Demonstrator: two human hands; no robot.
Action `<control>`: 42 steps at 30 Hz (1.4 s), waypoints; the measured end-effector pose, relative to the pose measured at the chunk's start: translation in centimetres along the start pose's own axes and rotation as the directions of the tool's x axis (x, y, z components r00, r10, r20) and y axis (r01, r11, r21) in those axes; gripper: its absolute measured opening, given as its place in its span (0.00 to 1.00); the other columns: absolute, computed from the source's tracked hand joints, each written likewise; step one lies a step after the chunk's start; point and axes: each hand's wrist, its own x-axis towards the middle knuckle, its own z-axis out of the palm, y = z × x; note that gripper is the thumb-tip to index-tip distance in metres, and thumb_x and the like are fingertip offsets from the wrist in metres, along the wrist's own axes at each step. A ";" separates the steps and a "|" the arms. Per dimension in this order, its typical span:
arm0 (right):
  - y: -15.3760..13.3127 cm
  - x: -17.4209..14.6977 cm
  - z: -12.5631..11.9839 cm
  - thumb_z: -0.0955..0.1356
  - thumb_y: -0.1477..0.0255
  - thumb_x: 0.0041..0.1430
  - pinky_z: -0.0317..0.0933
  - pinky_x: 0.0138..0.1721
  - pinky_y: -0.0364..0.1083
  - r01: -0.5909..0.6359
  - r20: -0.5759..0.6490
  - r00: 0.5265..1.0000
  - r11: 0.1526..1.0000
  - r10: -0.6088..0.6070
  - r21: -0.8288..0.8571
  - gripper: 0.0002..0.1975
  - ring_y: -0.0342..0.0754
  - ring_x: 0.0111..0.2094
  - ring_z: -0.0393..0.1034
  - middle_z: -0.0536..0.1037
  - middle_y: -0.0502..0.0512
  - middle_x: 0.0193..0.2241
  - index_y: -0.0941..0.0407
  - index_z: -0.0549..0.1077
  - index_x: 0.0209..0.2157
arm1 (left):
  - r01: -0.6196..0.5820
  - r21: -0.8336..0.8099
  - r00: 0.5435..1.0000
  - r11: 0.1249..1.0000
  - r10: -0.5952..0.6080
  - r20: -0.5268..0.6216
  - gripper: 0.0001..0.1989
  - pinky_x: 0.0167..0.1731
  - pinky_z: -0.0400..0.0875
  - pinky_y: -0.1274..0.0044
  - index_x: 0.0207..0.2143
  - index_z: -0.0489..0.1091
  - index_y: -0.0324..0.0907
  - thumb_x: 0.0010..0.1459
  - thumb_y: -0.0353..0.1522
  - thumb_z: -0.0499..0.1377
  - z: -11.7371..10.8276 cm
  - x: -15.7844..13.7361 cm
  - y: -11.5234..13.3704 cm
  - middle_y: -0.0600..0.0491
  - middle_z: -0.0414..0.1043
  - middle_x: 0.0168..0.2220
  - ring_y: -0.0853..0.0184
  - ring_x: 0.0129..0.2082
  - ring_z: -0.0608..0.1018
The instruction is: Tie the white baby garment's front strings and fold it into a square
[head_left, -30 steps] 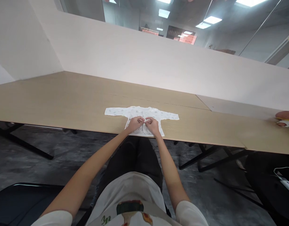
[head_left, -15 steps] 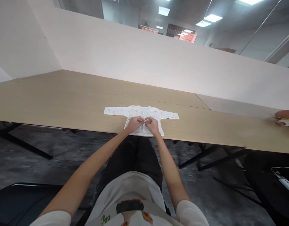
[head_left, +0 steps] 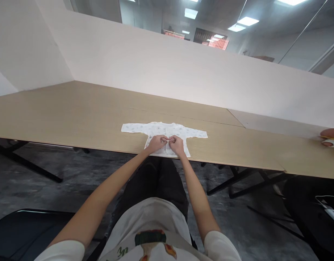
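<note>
- Okay, our left hand [head_left: 156, 143] and right hand [head_left: 177, 145] pinch the white patterned long-sleeved fabric top [head_left: 161, 129] mid-front.
- Top lies flat on pale wood-grain desk [head_left: 74, 116].

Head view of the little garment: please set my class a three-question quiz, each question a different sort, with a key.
1. True or false: both sleeves of the garment are spread outward on the table.
2. Where are the left hand and right hand?
A) At the sleeve ends
B) Close together over the garment's middle
C) Beneath the table
3. Fill in: the garment's fabric is ____ with a small print.

Key: 1 true; 2 B; 3 white.
</note>
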 end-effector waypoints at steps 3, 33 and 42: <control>-0.1 0.1 -0.1 0.62 0.78 0.45 0.62 0.33 0.42 -0.037 -0.008 0.999 0.999 0.037 0.014 0.12 0.45 0.26 0.69 0.73 0.45 0.20 0.55 0.74 0.29 | 0.011 0.025 1.000 1.000 -0.011 0.010 0.13 0.39 0.72 0.76 0.37 0.78 0.40 0.51 0.30 0.57 0.0 0.1 0.0 0.51 0.80 0.34 0.66 0.34 0.79; -1.8 -4.8 -2.1 0.60 0.70 0.66 0.54 0.57 0.53 0.274 0.353 0.934 0.751 -0.058 -0.601 0.19 0.56 0.57 0.61 0.68 0.63 0.57 0.58 0.70 0.55 | -0.335 0.516 0.850 0.789 0.017 0.527 0.38 0.66 0.41 0.61 0.70 0.44 0.40 0.65 0.52 0.38 -0.3 1.0 -1.5 0.45 0.42 0.71 0.56 0.70 0.47; -1.3 4.4 -5.6 0.60 0.67 0.65 0.47 0.61 0.59 0.171 0.270 0.962 0.684 0.040 -0.709 0.18 0.57 0.57 0.63 0.71 0.65 0.55 0.57 0.71 0.53 | 0.015 0.580 0.979 0.814 -0.130 0.156 0.33 0.65 0.47 0.63 0.67 0.51 0.38 0.67 0.46 0.39 -4.3 5.2 -4.5 0.41 0.48 0.69 0.56 0.69 0.54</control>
